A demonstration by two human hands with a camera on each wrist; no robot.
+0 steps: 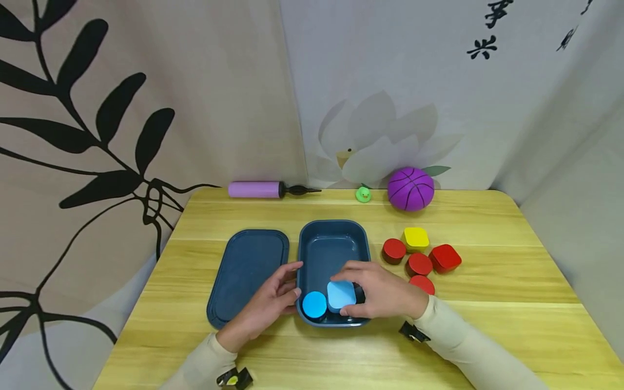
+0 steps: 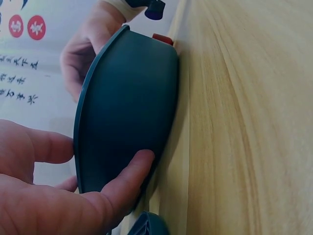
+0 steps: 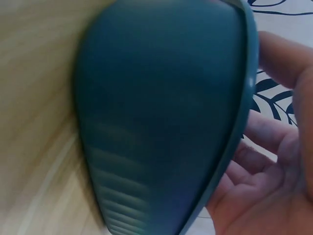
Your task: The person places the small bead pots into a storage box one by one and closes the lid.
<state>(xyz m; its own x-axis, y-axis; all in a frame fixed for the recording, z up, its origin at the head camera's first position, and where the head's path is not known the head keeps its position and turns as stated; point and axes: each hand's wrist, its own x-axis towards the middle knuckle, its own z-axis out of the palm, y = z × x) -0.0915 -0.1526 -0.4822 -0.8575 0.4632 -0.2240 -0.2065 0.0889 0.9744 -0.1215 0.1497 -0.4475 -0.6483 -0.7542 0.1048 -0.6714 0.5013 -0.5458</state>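
Note:
In the head view a dark blue box (image 1: pixel 333 260) stands on the table. Inside it, near the front left corner, sits a round blue block (image 1: pixel 314 304). Beside that is a light blue square block (image 1: pixel 341 296), which my right hand (image 1: pixel 377 290) pinches between thumb and fingers from above. My left hand (image 1: pixel 274 298) rests against the box's left side. In the left wrist view its thumb (image 2: pixel 128 177) lies nearly straight along the outer wall, with the fingers at the rim. The right wrist view shows the box wall hiding the blocks.
A matching dark blue lid (image 1: pixel 248 271) lies left of the box. On the right are several red blocks (image 1: pixel 445 258) and a yellow block (image 1: pixel 415 239). Along the back edge are a purple pump (image 1: pixel 255 189), a small green duck (image 1: pixel 363 194) and a purple ball (image 1: pixel 411 189).

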